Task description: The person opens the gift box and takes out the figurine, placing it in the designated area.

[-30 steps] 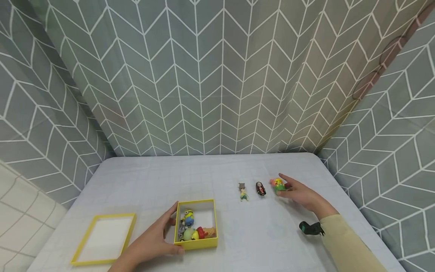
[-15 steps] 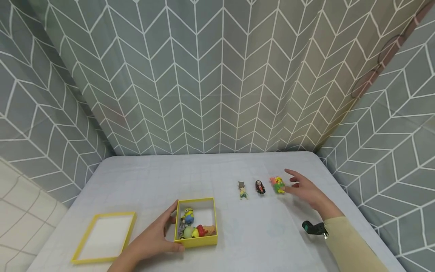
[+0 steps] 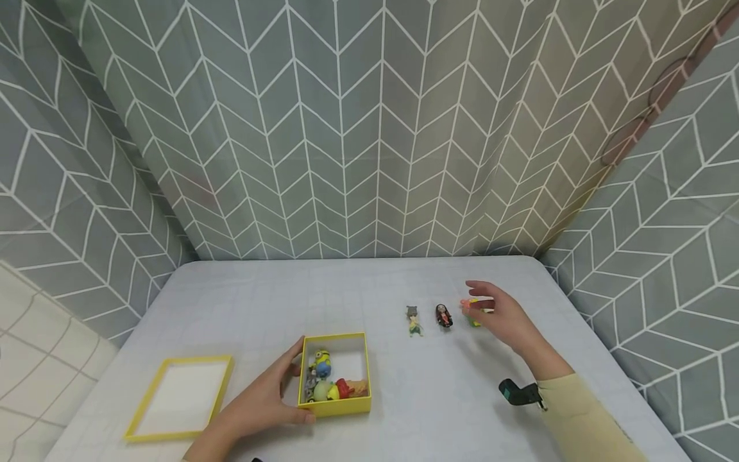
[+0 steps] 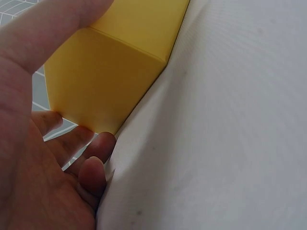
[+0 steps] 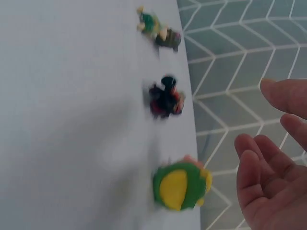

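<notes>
left hand: holds yellow box on table
right hand: fingers spread, empty, just beside green-yellow toy
risk: could knock toy over, or bump black figure

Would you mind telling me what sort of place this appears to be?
Probably a small staged recording booth rather than a lived-in room: grey patterned curtains close in a cloth-covered table on three sides, and on it sit only a yellow box of toys and three figurines in a row.
</notes>
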### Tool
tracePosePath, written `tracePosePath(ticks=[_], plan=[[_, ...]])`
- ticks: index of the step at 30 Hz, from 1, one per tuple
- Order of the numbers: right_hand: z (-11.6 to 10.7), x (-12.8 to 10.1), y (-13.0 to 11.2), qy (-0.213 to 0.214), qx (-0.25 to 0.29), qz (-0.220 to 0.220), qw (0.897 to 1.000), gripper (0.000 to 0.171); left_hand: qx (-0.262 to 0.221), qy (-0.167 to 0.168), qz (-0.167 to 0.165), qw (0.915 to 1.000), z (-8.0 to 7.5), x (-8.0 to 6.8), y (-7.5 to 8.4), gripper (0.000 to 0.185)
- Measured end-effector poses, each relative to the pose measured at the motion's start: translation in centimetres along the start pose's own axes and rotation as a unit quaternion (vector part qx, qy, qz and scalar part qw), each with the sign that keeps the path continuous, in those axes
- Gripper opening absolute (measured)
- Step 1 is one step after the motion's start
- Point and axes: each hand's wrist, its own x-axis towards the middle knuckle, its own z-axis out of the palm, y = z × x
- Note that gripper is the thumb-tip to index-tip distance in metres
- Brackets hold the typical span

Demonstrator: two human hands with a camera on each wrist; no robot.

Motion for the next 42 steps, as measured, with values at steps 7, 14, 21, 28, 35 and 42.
tracePosePath(ticks=[7, 14, 21, 28, 35, 42], plan=[[2.1, -0.6, -2.7, -0.029, 0.021, -0.039, 0.999, 0.059, 0.003, -0.002, -0.009, 1.0000, 0.0, -0.1, 0.1, 0.133], [3.7, -1.0, -4.8, -0.060, 0.062, -0.072, 0.994, 0.056, 0.003, 0.003, -0.010, 0.9999, 0.1, 0.2, 0.3, 0.134], [5.5, -1.0, -6.5, -0.075, 0.048, -0.084, 0.992, 0.055, 0.003, 0.000, 0.005, 1.0000, 0.0, 0.3, 0.4, 0.134], [8.2, -1.1, -8.4, -0.113, 0.049, -0.098, 0.988, 0.053, -0.004, -0.003, -0.001, 1.0000, -0.1, -0.1, 0.3, 0.133], [10.5, -1.1, -10.1, -0.162, 0.059, -0.140, 0.975, 0.047, -0.006, 0.001, 0.003, 1.0000, -0.1, 0.0, 0.2, 0.134], [12.6, -1.1, -11.4, -0.201, 0.048, -0.158, 0.965, 0.043, -0.013, 0.000, 0.007, 0.9999, -0.2, -0.1, 0.1, 0.133]])
